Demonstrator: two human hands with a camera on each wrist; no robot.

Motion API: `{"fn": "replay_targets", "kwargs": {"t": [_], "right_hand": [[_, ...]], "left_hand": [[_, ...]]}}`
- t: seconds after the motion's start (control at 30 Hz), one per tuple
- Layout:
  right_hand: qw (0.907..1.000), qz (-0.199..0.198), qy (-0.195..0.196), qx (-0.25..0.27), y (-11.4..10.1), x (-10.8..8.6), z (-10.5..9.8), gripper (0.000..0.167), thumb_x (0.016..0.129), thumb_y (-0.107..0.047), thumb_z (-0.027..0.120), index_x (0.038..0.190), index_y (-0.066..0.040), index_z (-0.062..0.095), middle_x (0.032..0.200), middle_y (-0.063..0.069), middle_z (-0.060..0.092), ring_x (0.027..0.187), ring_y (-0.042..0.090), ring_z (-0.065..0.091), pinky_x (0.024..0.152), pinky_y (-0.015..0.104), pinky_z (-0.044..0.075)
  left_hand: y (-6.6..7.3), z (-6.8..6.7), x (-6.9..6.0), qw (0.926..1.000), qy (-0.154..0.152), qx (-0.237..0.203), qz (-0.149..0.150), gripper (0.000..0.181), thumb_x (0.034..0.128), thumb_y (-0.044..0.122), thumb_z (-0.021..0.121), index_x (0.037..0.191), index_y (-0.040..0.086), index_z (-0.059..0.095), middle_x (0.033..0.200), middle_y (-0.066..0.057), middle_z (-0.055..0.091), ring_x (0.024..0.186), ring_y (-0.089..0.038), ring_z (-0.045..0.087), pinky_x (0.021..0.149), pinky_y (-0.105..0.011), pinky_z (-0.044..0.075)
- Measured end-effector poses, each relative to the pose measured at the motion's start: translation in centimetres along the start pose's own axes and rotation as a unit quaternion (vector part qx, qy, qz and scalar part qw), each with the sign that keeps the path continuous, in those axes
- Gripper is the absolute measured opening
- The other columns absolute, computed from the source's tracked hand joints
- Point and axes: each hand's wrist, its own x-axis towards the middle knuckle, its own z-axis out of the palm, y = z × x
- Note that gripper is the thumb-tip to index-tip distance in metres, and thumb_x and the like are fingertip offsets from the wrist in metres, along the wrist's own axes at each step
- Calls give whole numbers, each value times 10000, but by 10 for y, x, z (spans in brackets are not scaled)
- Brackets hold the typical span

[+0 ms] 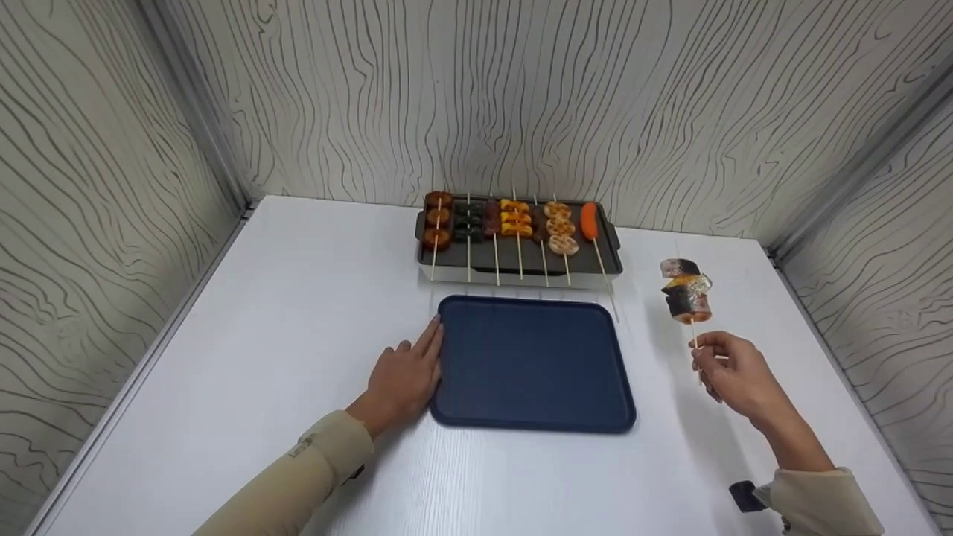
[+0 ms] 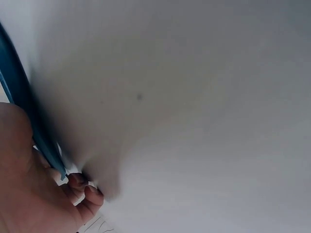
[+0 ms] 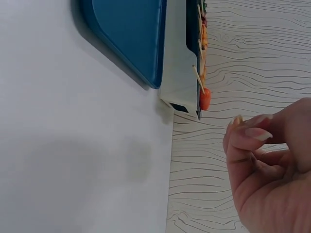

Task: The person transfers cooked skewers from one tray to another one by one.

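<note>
My right hand (image 1: 733, 372) pinches the bare stick of a food skewer (image 1: 686, 290), raised over the right side of the table. Threaded on it are silvery, dark-skinned chunks, like fish, and a yellow piece. The right wrist view shows the thumb and fingers bent together, with most of the skewer hidden. A dark blue rectangular tray (image 1: 532, 365) lies flat at the middle. At its left edge, my left hand (image 1: 402, 380) holds the rim. Curled fingers show beside the tray's edge in the left wrist view; the exact hold is partly hidden.
Behind the tray stands a tabletop grill (image 1: 476, 260) bearing several skewers side by side. A sausage skewer (image 1: 589, 222) lies at its right end, its stick jutting past the front edge. Wood-patterned panels (image 1: 476, 97) enclose the white table (image 1: 223, 335).
</note>
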Motion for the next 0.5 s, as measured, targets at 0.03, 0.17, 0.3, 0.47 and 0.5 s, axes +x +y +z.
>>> {"fn": "replay_targets", "kwargs": {"t": [0.03, 0.17, 0.3, 0.47, 0.5], "right_hand": [[10000, 33, -24, 14, 1, -2, 2, 337, 1087, -116, 450, 1312, 133, 477, 929, 107, 600, 612, 95, 534, 501, 270, 468], [9999, 138, -64, 36, 3, -7, 12, 326, 1078, -98, 461, 1308, 133, 484, 947, 129, 601, 635, 111, 548, 513, 269, 477], [9995, 249, -165, 96, 6, -10, 21, 323, 1072, -85, 460, 1310, 134, 480, 959, 152, 605, 637, 117, 547, 518, 271, 482], [9985, 409, -279, 218, 10, -13, 34, 313, 1059, -69, 478, 1300, 131, 482, 947, 157, 609, 632, 123, 549, 509, 271, 480], [9983, 432, -300, 256, 10, -13, 36, 309, 1057, -64, 480, 1296, 131, 484, 946, 160, 609, 628, 124, 546, 506, 271, 478]], "left_hand": [[0, 0, 0, 10000, -42, 16, -2, 550, 1094, 289, 421, 1570, 19, 380, 1672, -88, 296, 976, -296, 636, 705, -411, 523], [0, 0, 0, 10000, 24, 12, -3, 549, 1089, 286, 429, 1566, 18, 389, 1668, -87, 307, 956, -295, 636, 690, -408, 518], [0, 1, 0, 10000, 94, -5, 4, 546, 1084, 278, 432, 1562, 17, 397, 1663, -83, 320, 939, -292, 634, 678, -400, 511], [-1, 1, 0, 9999, 106, -59, 8, 545, 1084, 276, 432, 1561, 15, 398, 1663, -83, 321, 939, -299, 631, 682, -404, 507], [-1, 1, 0, 9999, 108, -70, 10, 546, 1083, 276, 433, 1561, 15, 399, 1662, -84, 322, 936, -300, 630, 682, -406, 506]]}}
